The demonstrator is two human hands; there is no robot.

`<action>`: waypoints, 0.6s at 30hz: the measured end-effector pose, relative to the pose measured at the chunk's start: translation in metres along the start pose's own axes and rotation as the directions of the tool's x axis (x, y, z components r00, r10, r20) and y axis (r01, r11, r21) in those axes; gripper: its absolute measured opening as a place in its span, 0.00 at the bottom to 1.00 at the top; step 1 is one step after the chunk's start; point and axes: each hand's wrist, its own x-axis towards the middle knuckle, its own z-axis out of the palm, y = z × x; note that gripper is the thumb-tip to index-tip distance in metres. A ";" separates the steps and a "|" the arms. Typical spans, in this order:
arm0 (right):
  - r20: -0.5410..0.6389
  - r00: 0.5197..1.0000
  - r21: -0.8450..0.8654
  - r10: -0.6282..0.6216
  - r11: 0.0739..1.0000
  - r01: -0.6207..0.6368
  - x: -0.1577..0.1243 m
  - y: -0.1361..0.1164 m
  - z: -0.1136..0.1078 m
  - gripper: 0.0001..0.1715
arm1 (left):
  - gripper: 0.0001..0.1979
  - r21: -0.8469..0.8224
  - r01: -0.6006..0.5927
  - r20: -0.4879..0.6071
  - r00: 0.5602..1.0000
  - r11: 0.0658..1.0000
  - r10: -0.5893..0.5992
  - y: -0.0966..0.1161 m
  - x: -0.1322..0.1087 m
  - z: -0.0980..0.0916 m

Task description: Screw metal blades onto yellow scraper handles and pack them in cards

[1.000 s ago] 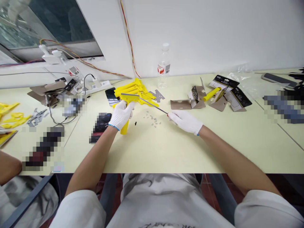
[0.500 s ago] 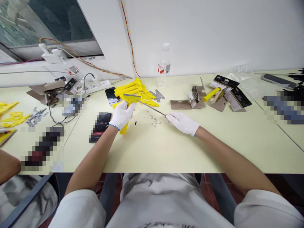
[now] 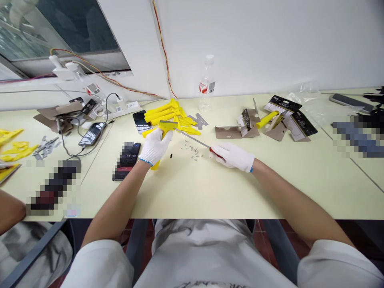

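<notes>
My left hand (image 3: 155, 146), in a white glove, is closed around a yellow scraper (image 3: 167, 125) with a metal blade along its head; the lower end of its handle shows below the glove. In my right hand (image 3: 232, 155), also gloved, is a screwdriver (image 3: 196, 141) with a red and black handle. Its long shaft points left, and the tip is at the scraper's head; whether it touches cannot be made out. Below the shaft, several small screws (image 3: 195, 152) lie scattered on the table. Behind my left hand is a pile of yellow scraper handles (image 3: 163, 113), with loose metal blades (image 3: 201, 121) beside it.
A clear bottle (image 3: 207, 86) stands by the wall. Opened cardboard packaging (image 3: 231, 132) lies at the back right. A phone (image 3: 129, 156) rests left of my left hand. Farther left are cables, a power strip (image 3: 132, 107), more blades (image 3: 45, 147) and another person's arm (image 3: 10, 210).
The scraper in my left hand has turned, and its head now tilts differently. My right hand has rolled and shifted slightly right, so the screwdriver's red handle shows.
</notes>
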 end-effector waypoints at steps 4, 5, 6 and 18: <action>0.357 0.934 0.354 -0.014 0.928 -0.121 -0.003 0.005 -0.009 0.32 | 0.19 0.101 -0.045 -0.046 0.998 0.994 0.050 0.001 -0.001 0.002; 0.406 0.913 0.382 -0.031 0.914 -0.139 -0.003 0.006 -0.010 0.33 | 0.19 0.121 -0.073 -0.053 0.995 0.990 0.079 0.001 -0.002 0.002; 0.424 0.905 0.393 -0.038 0.908 -0.147 -0.002 0.006 -0.010 0.32 | 0.19 0.132 -0.098 -0.060 0.993 0.986 0.107 0.002 -0.002 0.002; -0.442 0.844 -0.605 -0.304 0.796 -0.030 -0.006 -0.017 0.023 0.21 | 0.16 0.041 0.063 -0.017 0.998 0.997 -0.063 0.003 -0.004 -0.010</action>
